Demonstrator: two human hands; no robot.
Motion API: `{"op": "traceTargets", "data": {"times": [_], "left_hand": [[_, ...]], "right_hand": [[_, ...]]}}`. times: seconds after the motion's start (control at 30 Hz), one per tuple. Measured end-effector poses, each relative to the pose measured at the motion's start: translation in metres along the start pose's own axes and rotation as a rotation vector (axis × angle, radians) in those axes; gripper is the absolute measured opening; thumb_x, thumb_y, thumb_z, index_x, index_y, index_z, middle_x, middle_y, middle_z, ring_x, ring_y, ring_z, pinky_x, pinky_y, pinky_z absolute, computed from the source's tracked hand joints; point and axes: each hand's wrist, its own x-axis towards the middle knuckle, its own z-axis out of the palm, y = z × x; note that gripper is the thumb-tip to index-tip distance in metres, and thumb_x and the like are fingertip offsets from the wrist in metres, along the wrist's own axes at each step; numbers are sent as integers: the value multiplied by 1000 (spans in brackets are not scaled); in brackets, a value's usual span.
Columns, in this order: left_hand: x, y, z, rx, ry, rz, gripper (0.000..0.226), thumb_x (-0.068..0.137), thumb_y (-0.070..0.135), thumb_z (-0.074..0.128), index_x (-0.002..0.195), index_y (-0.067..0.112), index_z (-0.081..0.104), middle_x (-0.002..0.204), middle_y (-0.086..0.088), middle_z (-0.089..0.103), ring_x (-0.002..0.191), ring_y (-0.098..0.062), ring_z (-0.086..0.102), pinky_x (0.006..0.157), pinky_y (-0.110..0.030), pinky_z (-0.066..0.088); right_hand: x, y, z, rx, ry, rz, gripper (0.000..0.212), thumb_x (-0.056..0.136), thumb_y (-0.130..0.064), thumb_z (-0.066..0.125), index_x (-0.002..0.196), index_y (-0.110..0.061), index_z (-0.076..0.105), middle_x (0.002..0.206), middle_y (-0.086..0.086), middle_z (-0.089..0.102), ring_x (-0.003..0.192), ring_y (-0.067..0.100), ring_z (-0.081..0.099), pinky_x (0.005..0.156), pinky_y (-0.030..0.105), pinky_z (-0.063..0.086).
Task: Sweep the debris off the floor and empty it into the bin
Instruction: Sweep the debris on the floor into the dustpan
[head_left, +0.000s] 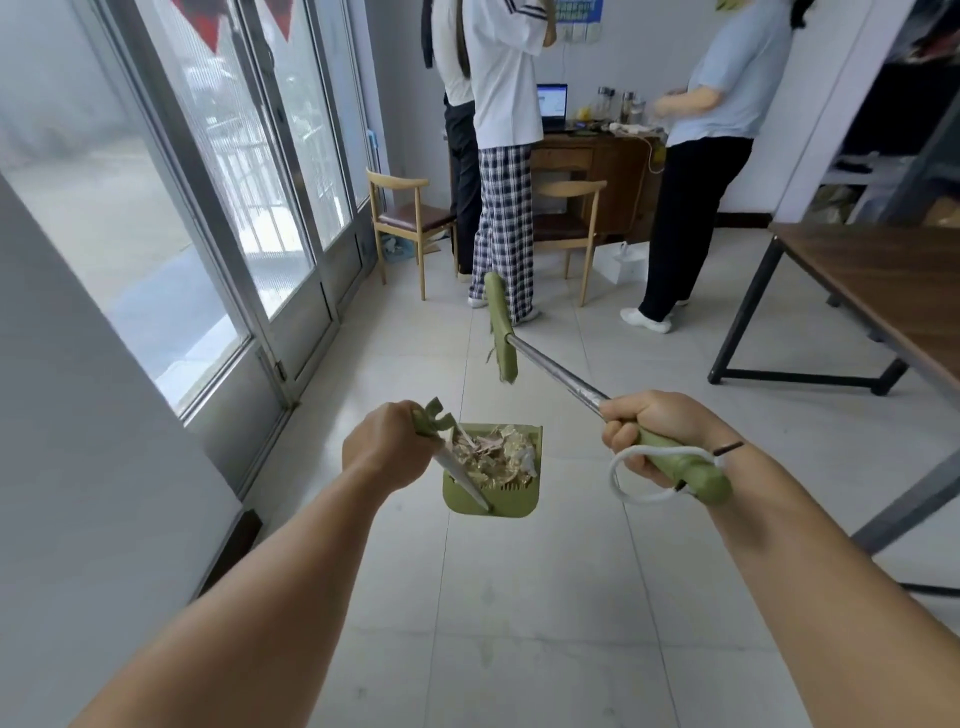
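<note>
Inside, dustpan (491, 499) holds crumpled debris (493, 454).

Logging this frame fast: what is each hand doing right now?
Left hand: closed on the dustpan handle; debris in the pan.
Right hand: closed on the broom handle.

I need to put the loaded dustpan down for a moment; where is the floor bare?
Bare tiles lie below the dustpan, between the glass doors and the dark table. Ahead it is crowded: chairs, standing people and the raised broom.
</note>
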Motion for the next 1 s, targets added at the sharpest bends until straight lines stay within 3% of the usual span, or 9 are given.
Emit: {"op": "traceTargets", "data": {"times": [0.47, 0.8, 1.0], "left_hand": [[153, 80, 37, 2, -37, 111, 18, 81, 34, 68, 98, 29, 69, 83, 2, 66, 74, -23, 63, 54, -25, 41], [305, 138, 58, -10, -135, 275, 21, 81, 34, 70, 101, 27, 69, 87, 2, 67, 79, -23, 64, 63, -29, 50], [375, 184, 79, -8, -190, 362, 19, 80, 30, 70, 100, 26, 70, 86, 2, 66, 80, -23, 63, 67, -31, 53]], "right_hand": [[106, -113, -51, 133, 88, -5, 31, 102, -18, 35, 72, -11, 40, 37, -3, 43, 24, 3, 40, 30, 10, 36], [192, -200, -73, 17, 399, -206, 40, 92, -6, 40, 55, -18, 34, 38, -4, 39, 26, 4, 34, 29, 9, 27], [227, -251, -105, 173, 453, -170, 37, 92, -7, 42, 56, -9, 48, 41, 0, 46, 27, 6, 40, 30, 11, 34]]}}
